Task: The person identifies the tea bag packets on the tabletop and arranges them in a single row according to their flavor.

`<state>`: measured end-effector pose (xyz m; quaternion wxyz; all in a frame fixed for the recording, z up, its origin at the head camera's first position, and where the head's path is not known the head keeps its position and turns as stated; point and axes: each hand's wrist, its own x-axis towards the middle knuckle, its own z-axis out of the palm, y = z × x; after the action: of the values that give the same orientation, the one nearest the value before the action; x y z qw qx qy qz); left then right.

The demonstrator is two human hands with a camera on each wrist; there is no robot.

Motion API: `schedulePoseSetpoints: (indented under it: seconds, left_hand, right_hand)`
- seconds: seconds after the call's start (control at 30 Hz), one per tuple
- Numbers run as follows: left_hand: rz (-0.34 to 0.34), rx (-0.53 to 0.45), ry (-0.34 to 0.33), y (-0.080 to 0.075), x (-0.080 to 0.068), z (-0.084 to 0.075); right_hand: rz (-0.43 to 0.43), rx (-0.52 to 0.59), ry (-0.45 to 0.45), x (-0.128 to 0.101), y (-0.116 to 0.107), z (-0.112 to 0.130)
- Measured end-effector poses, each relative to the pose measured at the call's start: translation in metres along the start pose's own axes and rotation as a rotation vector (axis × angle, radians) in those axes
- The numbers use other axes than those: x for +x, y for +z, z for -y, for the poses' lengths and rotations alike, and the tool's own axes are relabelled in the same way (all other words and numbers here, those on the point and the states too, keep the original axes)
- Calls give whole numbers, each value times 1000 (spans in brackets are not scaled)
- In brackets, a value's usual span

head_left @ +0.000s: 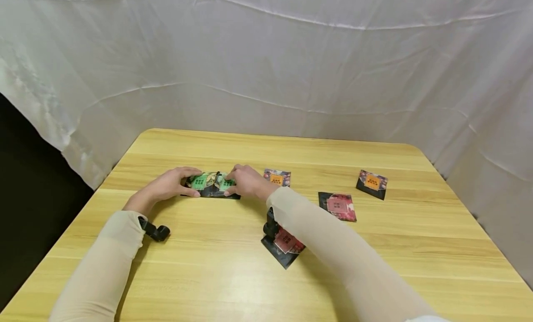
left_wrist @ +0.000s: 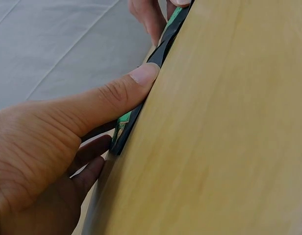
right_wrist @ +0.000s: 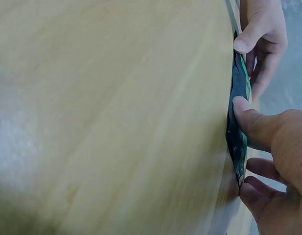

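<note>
The packets (head_left: 212,184) in the middle left of the head view are black with bright green panels and dark square marks. Two packets (head_left: 277,177) (head_left: 372,183) further right are dark with mottled print and an orange square label. Another (head_left: 337,205) is black with a dull red-pink panel, and the one (head_left: 284,246) at lower centre is black with a red panel. The table (head_left: 216,275) is pale yellow wood with straight grain lines. The backdrop cloth (head_left: 291,58) is plain white and creased. The sleeves (head_left: 100,275) are beige.
</note>
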<state>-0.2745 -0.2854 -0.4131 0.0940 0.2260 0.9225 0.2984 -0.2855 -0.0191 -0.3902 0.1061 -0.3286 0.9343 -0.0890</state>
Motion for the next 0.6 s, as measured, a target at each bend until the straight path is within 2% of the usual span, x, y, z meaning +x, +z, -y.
schedulePoseSetpoints:
  seconds: [0.4, 0.6]
  left_hand:
    - [-3, 12, -2, 0, 1, 0]
    - [3, 5, -25, 0, 0, 0]
  right_hand:
    - [28, -25, -35, 2, -1, -5]
    - [45, -53, -44, 2, -2, -5]
